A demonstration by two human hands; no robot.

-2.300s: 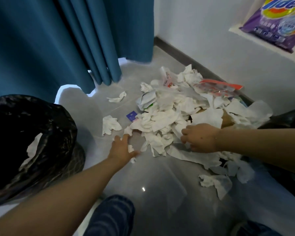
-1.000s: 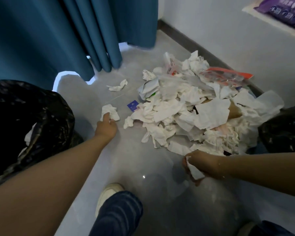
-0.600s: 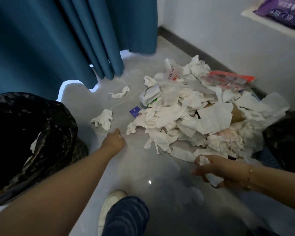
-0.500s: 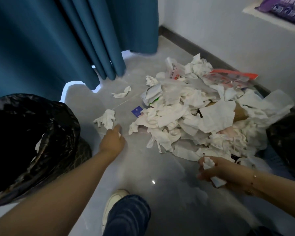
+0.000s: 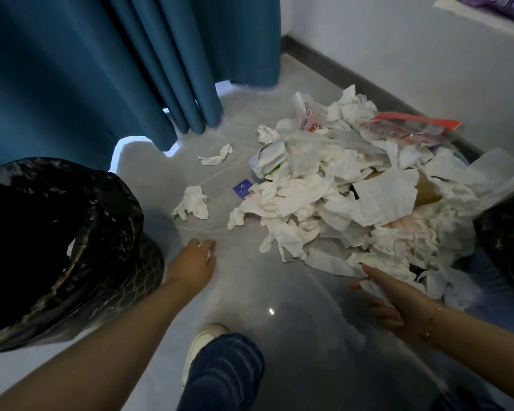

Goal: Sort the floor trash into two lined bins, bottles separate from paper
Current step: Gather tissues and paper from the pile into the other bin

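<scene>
Early stage. Paper pile [image 5: 353,203] mostly unsorted; left bin [image 5: 57,247] holds few scraps. Left hand [image 5: 195,262] pinches small scrap; right hand [image 5: 389,298] clutches tissue.

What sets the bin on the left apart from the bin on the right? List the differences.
The left bin shows its open mouth, with a white paper scrap inside. The right bin is cut off by the frame edge, and its contents are hidden. The left bin stands apart from the paper pile, while the right bin sits right at the pile's edge. Both wear crinkled black liners.
</scene>
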